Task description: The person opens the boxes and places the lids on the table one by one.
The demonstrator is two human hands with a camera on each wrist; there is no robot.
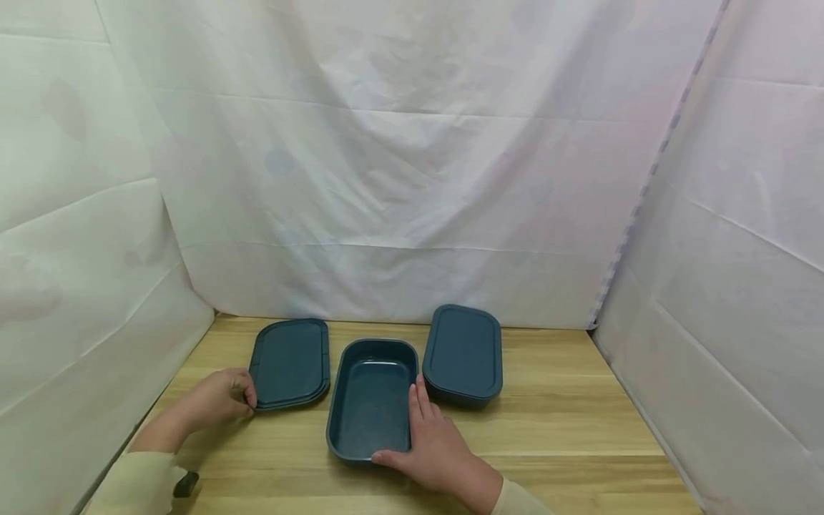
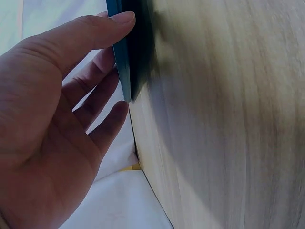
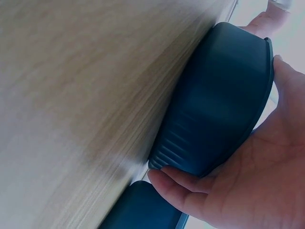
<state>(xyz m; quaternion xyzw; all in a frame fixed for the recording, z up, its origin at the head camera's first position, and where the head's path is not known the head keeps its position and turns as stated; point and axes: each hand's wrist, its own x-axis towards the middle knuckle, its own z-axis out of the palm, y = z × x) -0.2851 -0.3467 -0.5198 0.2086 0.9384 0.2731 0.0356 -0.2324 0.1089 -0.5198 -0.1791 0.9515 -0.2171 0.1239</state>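
Three dark teal pieces sit in a row on the wooden table (image 1: 566,422), toward its back edge by the white cloth backdrop (image 1: 412,179). In the middle is the open container (image 1: 371,397), hollow side up, its long axis running away from the person. The right hand (image 1: 438,447) grips its near right corner: the thumb lies along the near rim, and the fingers (image 1: 417,400) stretch close together along the right wall. From the right wrist view, the fingertips (image 3: 164,177) press the ribbed outer wall low down, near the tabletop, while the palm cups the corner.

Just to the left, apart from the container by a narrow strip of wood, lies the flat lid (image 1: 290,363). The left hand (image 1: 219,397) is at its near left edge; in the left wrist view the thumb (image 2: 102,26) lies on the lid's upper side and the other fingers, slightly spread and bent, lie along the edge. Whether they touch it I cannot tell.

On the right, the closed container (image 1: 463,355) stands just beside the open one, its near left corner close to the right hand's fingers; whether they touch cannot be made out.

Bare wood lies open in front of all three and to the right, up to the side cloth (image 1: 727,300). The left cloth wall (image 1: 77,286) hangs close beside the left hand.
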